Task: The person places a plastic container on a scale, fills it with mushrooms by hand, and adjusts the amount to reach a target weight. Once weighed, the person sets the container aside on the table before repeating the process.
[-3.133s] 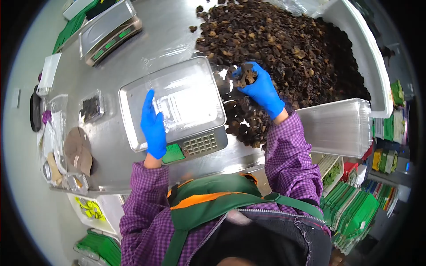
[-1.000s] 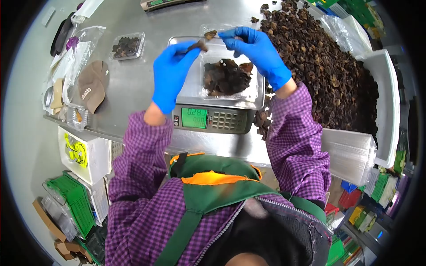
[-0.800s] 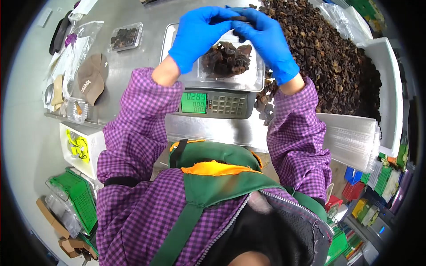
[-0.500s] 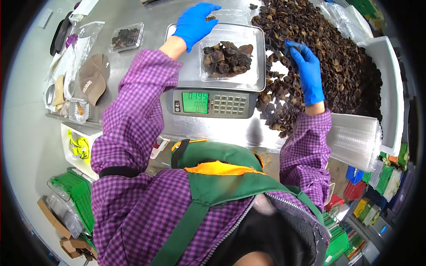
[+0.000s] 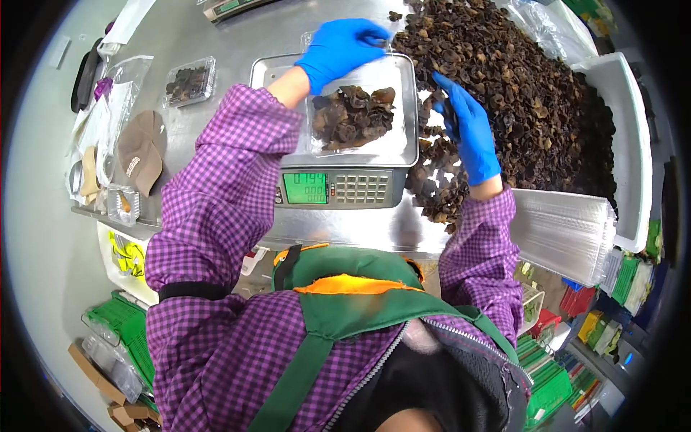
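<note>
A clear plastic tray of dark brown dried fungus pieces (image 5: 353, 117) rests on the metal pan (image 5: 405, 147) of a scale, whose green display (image 5: 305, 188) is lit. Above the pan's upper part is my left hand (image 5: 343, 52), blue-gloved, fingers curled together toward the right; what they hold is too small to name. My right hand (image 5: 466, 129), also blue-gloved, is at the left edge of the large fungus pile (image 5: 533, 108). Its fingers are bent around dark pieces, thumb side toward the scale.
A filled clear box (image 5: 191, 83) and a brown cap (image 5: 141, 153) lie to the left. Stacked clear trays (image 5: 558, 230) stand at the lower right beside a white foam box (image 5: 637, 158). Another scale (image 5: 234, 7) shows at the top edge.
My left hand has moved right and slightly down, its fingers now more curled. My right hand has shifted left toward the scale. The table view has shifted slightly, and the display reading changed slightly.
</note>
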The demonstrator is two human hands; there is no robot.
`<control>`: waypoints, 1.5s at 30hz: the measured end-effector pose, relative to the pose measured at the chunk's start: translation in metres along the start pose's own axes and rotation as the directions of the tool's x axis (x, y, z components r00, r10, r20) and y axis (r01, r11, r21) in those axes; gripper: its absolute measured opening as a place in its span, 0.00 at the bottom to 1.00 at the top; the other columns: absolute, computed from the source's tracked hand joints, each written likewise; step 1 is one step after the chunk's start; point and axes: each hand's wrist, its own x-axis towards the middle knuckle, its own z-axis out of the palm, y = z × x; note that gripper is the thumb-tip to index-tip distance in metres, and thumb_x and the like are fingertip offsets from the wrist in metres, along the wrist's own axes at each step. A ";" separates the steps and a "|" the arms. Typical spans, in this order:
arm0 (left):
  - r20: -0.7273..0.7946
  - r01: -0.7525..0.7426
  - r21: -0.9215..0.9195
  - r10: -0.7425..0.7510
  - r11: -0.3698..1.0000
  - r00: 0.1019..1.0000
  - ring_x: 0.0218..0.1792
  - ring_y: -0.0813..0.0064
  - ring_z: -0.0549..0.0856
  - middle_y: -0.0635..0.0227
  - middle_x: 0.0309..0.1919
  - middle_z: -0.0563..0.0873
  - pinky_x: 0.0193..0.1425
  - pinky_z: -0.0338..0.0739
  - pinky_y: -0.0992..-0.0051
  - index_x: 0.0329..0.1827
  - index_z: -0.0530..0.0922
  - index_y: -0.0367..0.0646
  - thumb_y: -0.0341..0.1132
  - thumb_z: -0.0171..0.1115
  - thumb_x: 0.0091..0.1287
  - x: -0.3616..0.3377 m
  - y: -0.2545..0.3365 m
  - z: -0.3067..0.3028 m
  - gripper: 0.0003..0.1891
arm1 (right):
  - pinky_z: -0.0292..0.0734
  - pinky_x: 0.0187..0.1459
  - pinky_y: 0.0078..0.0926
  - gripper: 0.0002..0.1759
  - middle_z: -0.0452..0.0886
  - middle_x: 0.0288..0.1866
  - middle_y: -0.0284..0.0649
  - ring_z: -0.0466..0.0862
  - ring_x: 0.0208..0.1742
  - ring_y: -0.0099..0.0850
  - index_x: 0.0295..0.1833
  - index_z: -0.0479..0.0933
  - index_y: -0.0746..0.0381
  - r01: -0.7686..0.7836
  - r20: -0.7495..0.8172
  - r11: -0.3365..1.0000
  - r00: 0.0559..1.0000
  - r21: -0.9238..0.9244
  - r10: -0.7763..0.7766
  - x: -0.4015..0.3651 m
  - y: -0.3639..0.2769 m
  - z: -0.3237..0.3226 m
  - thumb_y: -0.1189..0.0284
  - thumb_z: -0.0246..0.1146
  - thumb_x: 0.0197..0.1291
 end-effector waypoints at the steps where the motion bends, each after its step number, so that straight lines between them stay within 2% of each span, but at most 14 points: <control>1: 0.038 -0.035 -0.139 0.040 0.990 0.998 0.44 0.82 0.84 0.69 0.44 0.87 0.53 0.79 0.79 0.55 0.81 0.45 0.30 0.68 0.60 -0.004 0.030 0.009 0.18 | 0.64 0.27 0.10 0.17 0.81 0.37 0.29 0.75 0.31 0.15 0.56 0.78 0.59 -0.003 -0.002 1.000 1.000 -0.003 0.003 0.003 -0.001 0.009 0.62 0.58 0.68; 3: 0.067 -0.120 -0.207 0.136 0.971 0.988 0.45 0.80 0.84 0.69 0.45 0.86 0.51 0.79 0.79 0.57 0.80 0.48 0.33 0.70 0.59 -0.007 0.049 0.033 0.21 | 0.63 0.26 0.11 0.17 0.81 0.36 0.29 0.75 0.30 0.15 0.56 0.77 0.60 -0.087 0.163 0.893 0.987 0.442 0.016 0.015 -0.003 0.021 0.61 0.57 0.69; 6: -0.031 -0.238 -0.039 0.237 0.970 0.971 0.49 0.76 0.82 0.68 0.52 0.82 0.53 0.78 0.76 0.61 0.77 0.50 0.36 0.71 0.57 -0.012 0.055 0.030 0.26 | 0.65 0.27 0.12 0.16 0.82 0.35 0.29 0.75 0.29 0.16 0.55 0.77 0.61 0.031 0.182 0.924 0.977 0.381 -0.108 0.030 0.013 0.009 0.63 0.56 0.69; 12: -0.612 0.192 0.284 0.024 0.939 0.791 0.56 0.70 0.76 0.60 0.63 0.73 0.61 0.71 0.69 0.70 0.64 0.41 0.47 0.67 0.61 -0.057 -0.059 -0.003 0.37 | 0.75 0.55 0.26 0.25 0.80 0.54 0.45 0.81 0.53 0.32 0.64 0.72 0.63 0.216 -0.059 0.909 0.966 -0.357 -0.253 0.015 0.060 -0.065 0.62 0.61 0.65; 14: -0.535 0.318 -0.169 -0.358 0.933 0.765 0.56 0.71 0.77 0.61 0.62 0.75 0.62 0.70 0.70 0.70 0.64 0.41 0.47 0.65 0.63 -0.067 -0.055 -0.005 0.36 | 0.70 0.61 0.30 0.27 0.74 0.62 0.53 0.76 0.62 0.39 0.67 0.70 0.59 0.166 -0.026 0.334 0.865 -0.928 -0.501 -0.003 0.069 -0.069 0.62 0.62 0.64; 15: -0.299 0.432 -0.565 -0.662 0.703 0.687 0.56 0.72 0.77 0.62 0.60 0.76 0.62 0.69 0.71 0.70 0.65 0.41 0.48 0.63 0.64 -0.073 -0.053 -0.006 0.34 | 0.69 0.62 0.32 0.27 0.71 0.63 0.56 0.74 0.63 0.42 0.66 0.71 0.56 0.213 -0.074 0.521 0.876 -0.826 -0.476 -0.007 0.075 -0.063 0.63 0.64 0.62; 18: -0.304 0.144 -0.700 -0.474 0.700 0.827 0.55 0.73 0.77 0.63 0.55 0.80 0.59 0.70 0.73 0.70 0.66 0.44 0.48 0.59 0.67 -0.086 -0.058 -0.015 0.31 | 0.77 0.42 0.23 0.20 0.83 0.43 0.43 0.83 0.42 0.28 0.58 0.77 0.62 0.044 -0.189 0.982 0.979 -0.185 -0.080 -0.021 0.072 -0.033 0.62 0.60 0.67; 20: -0.328 0.122 -0.708 -0.477 0.696 0.816 0.53 0.74 0.78 0.62 0.49 0.82 0.57 0.72 0.73 0.70 0.66 0.44 0.43 0.61 0.67 -0.097 -0.051 -0.018 0.30 | 0.75 0.34 0.19 0.24 0.84 0.36 0.39 0.83 0.33 0.24 0.57 0.77 0.62 -0.069 -0.091 0.995 0.994 -0.071 0.063 -0.032 0.064 -0.013 0.54 0.53 0.70; 23: -0.362 0.282 -0.009 -0.266 0.960 0.894 0.54 0.74 0.79 0.58 0.57 0.77 0.55 0.74 0.74 0.71 0.64 0.44 0.34 0.70 0.59 -0.132 -0.022 -0.010 0.36 | 0.76 0.34 0.20 0.27 0.83 0.39 0.41 0.84 0.34 0.27 0.60 0.75 0.62 -0.285 0.015 0.958 0.958 -0.035 0.285 -0.037 0.050 0.011 0.52 0.52 0.70; 29: 0.117 0.483 -0.433 -0.484 0.761 0.867 0.49 0.76 0.81 0.59 0.61 0.74 0.53 0.78 0.77 0.74 0.58 0.40 0.28 0.63 0.61 -0.185 -0.010 -0.005 0.37 | 0.79 0.34 0.21 0.20 0.83 0.40 0.42 0.85 0.38 0.28 0.61 0.71 0.67 -0.276 0.091 0.958 0.959 0.073 0.269 -0.036 0.066 0.037 0.73 0.59 0.64; 37: 0.014 0.524 -0.521 -0.607 0.673 0.794 0.53 0.77 0.79 0.61 0.60 0.76 0.51 0.76 0.80 0.74 0.59 0.42 0.30 0.62 0.63 -0.189 0.003 0.007 0.35 | 0.78 0.35 0.19 0.24 0.85 0.38 0.38 0.83 0.32 0.24 0.64 0.70 0.63 -0.016 -0.040 0.966 0.999 -0.259 0.006 -0.044 0.068 0.017 0.74 0.59 0.62; 41: -0.075 0.455 -0.547 -0.583 0.703 0.809 0.57 0.74 0.77 0.62 0.60 0.76 0.57 0.72 0.74 0.72 0.63 0.42 0.41 0.61 0.66 -0.195 0.011 -0.028 0.32 | 0.71 0.59 0.28 0.25 0.77 0.61 0.44 0.77 0.60 0.30 0.65 0.72 0.58 0.271 -0.110 0.431 0.728 -0.861 -0.677 -0.105 -0.028 -0.080 0.70 0.65 0.61; 42: -0.073 0.465 -0.550 -0.594 0.694 0.801 0.57 0.74 0.77 0.62 0.60 0.76 0.57 0.72 0.74 0.72 0.63 0.42 0.41 0.61 0.66 -0.195 0.009 -0.037 0.32 | 0.67 0.65 0.31 0.25 0.73 0.66 0.45 0.73 0.66 0.34 0.65 0.71 0.60 0.206 -0.292 0.532 0.650 -0.821 -0.702 -0.123 -0.044 -0.108 0.74 0.63 0.62; 45: -0.190 0.429 -0.547 -0.605 0.719 0.773 0.58 0.73 0.77 0.63 0.62 0.75 0.60 0.70 0.71 0.70 0.66 0.42 0.43 0.60 0.67 -0.192 0.004 -0.055 0.30 | 0.65 0.65 0.37 0.26 0.72 0.65 0.51 0.72 0.66 0.45 0.69 0.64 0.65 -0.313 -0.222 0.017 0.631 -0.950 -0.743 -0.173 -0.054 -0.234 0.75 0.57 0.65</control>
